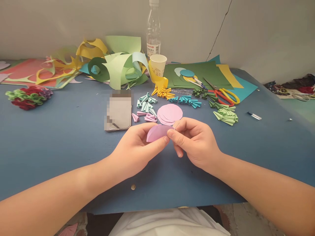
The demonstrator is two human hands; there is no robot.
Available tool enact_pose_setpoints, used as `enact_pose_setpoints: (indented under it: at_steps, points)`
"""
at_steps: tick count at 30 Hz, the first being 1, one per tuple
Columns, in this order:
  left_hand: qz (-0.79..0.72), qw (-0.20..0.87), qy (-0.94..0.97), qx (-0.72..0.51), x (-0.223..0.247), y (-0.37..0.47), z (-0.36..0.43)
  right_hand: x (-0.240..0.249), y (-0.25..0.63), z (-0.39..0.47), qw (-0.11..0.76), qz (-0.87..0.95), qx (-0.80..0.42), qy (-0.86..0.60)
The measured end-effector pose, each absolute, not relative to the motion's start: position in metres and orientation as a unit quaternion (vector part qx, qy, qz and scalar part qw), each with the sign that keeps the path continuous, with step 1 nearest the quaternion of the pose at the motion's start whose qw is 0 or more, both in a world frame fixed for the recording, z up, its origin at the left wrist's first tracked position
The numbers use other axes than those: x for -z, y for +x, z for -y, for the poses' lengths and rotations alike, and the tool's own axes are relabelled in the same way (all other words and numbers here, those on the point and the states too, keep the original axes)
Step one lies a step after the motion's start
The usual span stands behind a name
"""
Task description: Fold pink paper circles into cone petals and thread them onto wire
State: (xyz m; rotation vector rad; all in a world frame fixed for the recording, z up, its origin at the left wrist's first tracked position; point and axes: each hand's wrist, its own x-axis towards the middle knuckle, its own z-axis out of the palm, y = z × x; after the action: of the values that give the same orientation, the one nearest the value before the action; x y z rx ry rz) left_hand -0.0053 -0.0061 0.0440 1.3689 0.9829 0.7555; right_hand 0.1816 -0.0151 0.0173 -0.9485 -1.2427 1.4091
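A purple piece of paper [157, 132], bent into a half-round shape, is held up over the front of the table. My left hand [140, 144] pinches it from the left, thumb along its lower edge. At its right end the thumb and fingertips of my right hand [193, 139] close on it. Just beyond lie stacked pink paper circles [169, 113]. Left of them are small pink paper cones [147, 117], with pale mint cones [147, 103] behind. Blue cones [185, 101], yellow cones [166, 93] and light green cones [226, 115] sit farther out.
A phone [119, 111] lies left of the cones. Scissors [221, 96] rest by green sheets [197, 73]. A paper cup [157, 65] and plastic bottle [153, 32] stand behind. Paper scraps [120, 67] and a ruffled paper piece [29, 97] are at left; a pen [254, 115] is right.
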Motion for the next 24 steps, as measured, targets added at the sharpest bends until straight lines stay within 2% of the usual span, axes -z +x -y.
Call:
enact_pose_setpoints:
  at_steps: [24]
  points:
    - [-0.43, 0.58, 0.639, -0.265, -0.0464, -0.0058, 0.0042, -0.0203, 0.1844, 0.0141, 0.468, 0.535, -0.582, -0.395]
